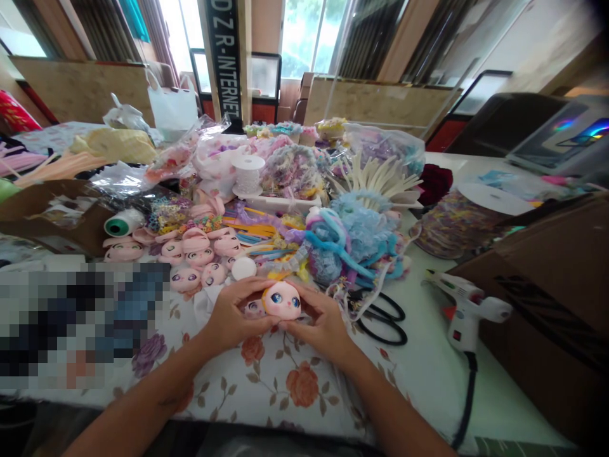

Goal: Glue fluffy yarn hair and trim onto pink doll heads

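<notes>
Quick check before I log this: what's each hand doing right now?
Left hand: holding one side of the doll head.
Right hand: holding its other side.

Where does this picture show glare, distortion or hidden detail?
Head view, back: daylight bleaches the windows, curtains splay outward; head view, right: rainbow glare on the clear bin; head view, left: a pixel mosaic hides detail; head view, centre: the held doll head is readable.
</notes>
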A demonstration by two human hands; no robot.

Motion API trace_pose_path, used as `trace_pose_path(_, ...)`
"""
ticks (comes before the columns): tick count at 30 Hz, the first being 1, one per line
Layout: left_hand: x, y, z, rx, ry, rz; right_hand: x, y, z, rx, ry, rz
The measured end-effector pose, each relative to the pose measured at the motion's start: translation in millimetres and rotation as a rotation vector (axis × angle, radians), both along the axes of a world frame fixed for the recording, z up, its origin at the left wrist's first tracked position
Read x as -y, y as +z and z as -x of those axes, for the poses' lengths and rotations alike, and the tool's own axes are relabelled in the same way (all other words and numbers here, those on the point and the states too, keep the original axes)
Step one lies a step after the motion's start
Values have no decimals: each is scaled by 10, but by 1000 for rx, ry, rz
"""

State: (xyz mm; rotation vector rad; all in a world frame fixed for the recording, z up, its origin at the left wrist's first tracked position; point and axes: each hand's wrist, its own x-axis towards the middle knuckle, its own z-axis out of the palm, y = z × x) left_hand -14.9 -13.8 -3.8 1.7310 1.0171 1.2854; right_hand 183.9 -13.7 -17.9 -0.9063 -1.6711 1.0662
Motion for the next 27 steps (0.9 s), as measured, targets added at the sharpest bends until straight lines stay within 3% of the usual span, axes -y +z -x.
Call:
trace_pose_path(4,34,25,-35,-6,51,-51,12,-17,-11,16,-14,-38)
trace_pose_path(11,34,-53,-4,48,-8,2,28,20,-10,37,-10,-34)
trace_pose_path(19,-76,-61,-34,363,-198,285,1,55,123,-275,2,240)
trace_pose_path(24,-76,-91,-42,437,-216,377,-3,36,110,-428,66,365)
trace_pose_path(27,-70,-110,-27,402,-220,356,-1,33,71,-413,97,345)
